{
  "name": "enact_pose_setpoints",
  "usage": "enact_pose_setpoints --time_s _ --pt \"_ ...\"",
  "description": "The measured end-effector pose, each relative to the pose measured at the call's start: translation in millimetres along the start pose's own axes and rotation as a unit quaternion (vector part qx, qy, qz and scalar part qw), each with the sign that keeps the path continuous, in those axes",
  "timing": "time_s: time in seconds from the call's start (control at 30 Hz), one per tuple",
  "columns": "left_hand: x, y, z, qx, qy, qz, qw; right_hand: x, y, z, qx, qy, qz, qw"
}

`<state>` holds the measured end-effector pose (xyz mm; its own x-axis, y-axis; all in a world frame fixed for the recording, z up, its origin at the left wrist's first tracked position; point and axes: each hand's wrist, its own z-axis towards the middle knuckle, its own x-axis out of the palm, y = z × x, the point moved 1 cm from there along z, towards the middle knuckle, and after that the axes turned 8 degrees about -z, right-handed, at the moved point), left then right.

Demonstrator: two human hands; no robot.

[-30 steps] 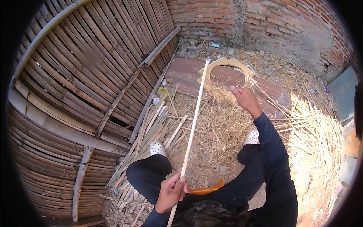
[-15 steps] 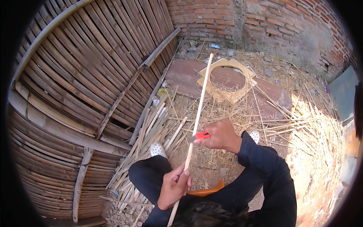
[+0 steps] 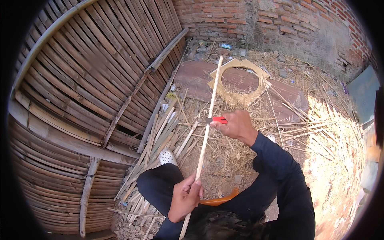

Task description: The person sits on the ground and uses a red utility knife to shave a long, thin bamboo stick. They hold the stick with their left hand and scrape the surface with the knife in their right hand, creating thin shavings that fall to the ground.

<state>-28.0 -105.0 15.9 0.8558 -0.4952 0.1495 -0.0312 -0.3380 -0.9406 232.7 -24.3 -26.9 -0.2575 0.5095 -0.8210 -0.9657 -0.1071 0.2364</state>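
Note:
A long pale bamboo strip (image 3: pixel 205 150) slants up from my lap toward the far wall. My left hand (image 3: pixel 186 199) is closed around its lower part, thumb on top. Farther up, my right hand (image 3: pixel 238 127) grips a red-handled cutter knife (image 3: pixel 219 120). Its short grey blade lies against the strip, a little above the middle. The strip's far tip overlaps the left side of a tan board with a round hole (image 3: pixel 262 76) on the ground.
Split bamboo pieces (image 3: pixel 160 134) lie heaped on the left beside a slatted bamboo wall (image 3: pixel 80 76). Shavings (image 3: pixel 240 108) litter the ground ahead, around a flat brown slab (image 3: pixel 192 78). A brick wall (image 3: pixel 220 20) closes the back. Beneath me shows an orange curved object (image 3: pixel 220 199).
My right hand has slid the knife up along the strip, away from me. My left hand keeps its hold in nearly the same spot.

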Motion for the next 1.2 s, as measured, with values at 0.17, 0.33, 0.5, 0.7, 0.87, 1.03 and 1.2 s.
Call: enact_pose_setpoints --time_s 0.17,0.33,0.5,0.7,0.87,1.03,1.2 --pt "-2.8 -2.1 -6.7 0.0 -0.027 0.013 1.0 -9.0 46.4 -19.6 -0.085 -0.002 0.085 0.993" --pt "1.7 10.0 -25.7 -0.046 0.038 0.014 0.998 -3.3 -66.7 27.5 0.165 0.012 -0.067 0.984" --pt "1.8 16.8 -34.9 -0.069 0.051 -0.008 0.996 -12.1 -81.6 25.1 0.166 0.011 -0.047 0.985" --pt "-7.8 5.3 -18.6 -0.049 0.005 -0.019 0.999 -8.6 33.3 -30.0 -0.053 0.096 0.054 0.992" --pt "-6.9 1.2 -14.7 -0.022 -0.015 0.008 1.0 -9.9 34.4 -26.1 -0.103 0.036 0.046 0.993" --pt "-7.5 -1.2 -7.1 0.044 -0.029 0.074 0.996 -12.4 51.5 -34.2 -0.096 0.03 0.061 0.993" --pt "-3.2 -0.4 -0.8 0.107 -0.037 0.15 0.982 -11.8 46.7 -26.6 -0.135 -0.004 0.046 0.99"
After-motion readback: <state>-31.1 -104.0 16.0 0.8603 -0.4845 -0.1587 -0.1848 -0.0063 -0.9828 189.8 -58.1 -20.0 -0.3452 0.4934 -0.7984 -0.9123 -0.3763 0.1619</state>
